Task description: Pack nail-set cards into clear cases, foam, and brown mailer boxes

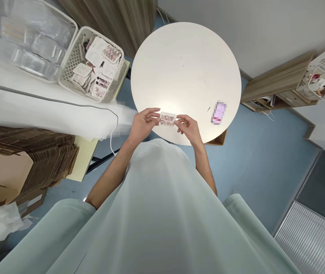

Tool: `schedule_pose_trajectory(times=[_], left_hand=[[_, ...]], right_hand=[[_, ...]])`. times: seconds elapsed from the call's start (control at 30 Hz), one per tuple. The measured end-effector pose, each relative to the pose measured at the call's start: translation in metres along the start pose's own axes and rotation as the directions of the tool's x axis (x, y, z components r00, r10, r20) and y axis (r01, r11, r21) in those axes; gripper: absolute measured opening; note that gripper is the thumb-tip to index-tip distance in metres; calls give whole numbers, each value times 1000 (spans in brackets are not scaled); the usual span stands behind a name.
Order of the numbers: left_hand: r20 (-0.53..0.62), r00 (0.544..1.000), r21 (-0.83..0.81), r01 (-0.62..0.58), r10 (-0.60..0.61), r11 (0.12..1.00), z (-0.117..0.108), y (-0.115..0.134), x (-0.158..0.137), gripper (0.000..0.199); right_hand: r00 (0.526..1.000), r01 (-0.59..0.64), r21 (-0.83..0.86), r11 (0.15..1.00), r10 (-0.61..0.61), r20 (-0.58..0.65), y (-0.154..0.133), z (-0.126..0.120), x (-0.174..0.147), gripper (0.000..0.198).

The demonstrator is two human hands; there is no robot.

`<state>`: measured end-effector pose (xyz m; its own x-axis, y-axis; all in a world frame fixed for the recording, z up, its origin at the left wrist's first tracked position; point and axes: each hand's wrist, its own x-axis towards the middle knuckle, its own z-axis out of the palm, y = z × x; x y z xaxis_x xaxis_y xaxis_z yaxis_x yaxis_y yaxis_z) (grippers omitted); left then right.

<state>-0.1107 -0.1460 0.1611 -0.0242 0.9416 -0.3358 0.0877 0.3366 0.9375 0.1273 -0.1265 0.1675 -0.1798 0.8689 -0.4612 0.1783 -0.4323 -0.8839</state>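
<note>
A small white card of what look like press-on nails [168,118], with two rows of pinkish pieces, is held over the near edge of the round white table [185,68]. My left hand [144,123] pinches its left end between thumb and fingers. At the opposite end, my right hand [189,127] grips the right edge with thumb and forefinger, the other fingers curled below. The pieces are too small to make out in detail. To the right on the tabletop lies a blurred purple-pink phone-shaped object [218,113], apart from both hands.
Left of the table, a white basket [65,78] holds several similar cards. Beside it another basket [73,23] contains clear plastic boxes. Flattened brown cardboard [51,156] is stacked at lower left. A white cable [111,139] hangs near my left arm. A wooden cabinet [282,76] stands right.
</note>
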Motion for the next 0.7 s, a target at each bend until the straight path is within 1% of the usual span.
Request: schedule_pose_trajectory(times=[0.1,0.2,0.3,0.4,0.47,0.53,0.63,0.7], left_hand=[[-45,999,19,8,-7,1000,3,-2,-9,45],[-118,993,71,-14,22,997,5,-2,-17,35],[-204,978,157,-17,49,987,3,-1,-24,24],[-250,968,180,20,26,983,-3,-2,-30,26],[-263,965,165,34,11,986,-9,-3,-32,28],[-267,964,144,35,5,989,-15,-4,-34,27],[-242,970,97,23,1,995,-24,-6,-35,26],[-209,978,61,21,-8,998,-32,-7,-33,30]], right_hand=[[999,16,-37,999,-14,50,7,5,3,40],[997,64,-79,995,-60,51,10,11,3,29],[993,118,-154,981,-112,45,11,19,2,22],[983,181,-206,962,-173,58,14,29,3,19],[976,215,-215,953,-205,69,14,36,4,19],[975,223,-227,948,-212,74,12,41,5,20],[979,202,-241,949,-190,71,4,49,7,22],[983,183,-228,956,-173,63,-2,54,7,24]])
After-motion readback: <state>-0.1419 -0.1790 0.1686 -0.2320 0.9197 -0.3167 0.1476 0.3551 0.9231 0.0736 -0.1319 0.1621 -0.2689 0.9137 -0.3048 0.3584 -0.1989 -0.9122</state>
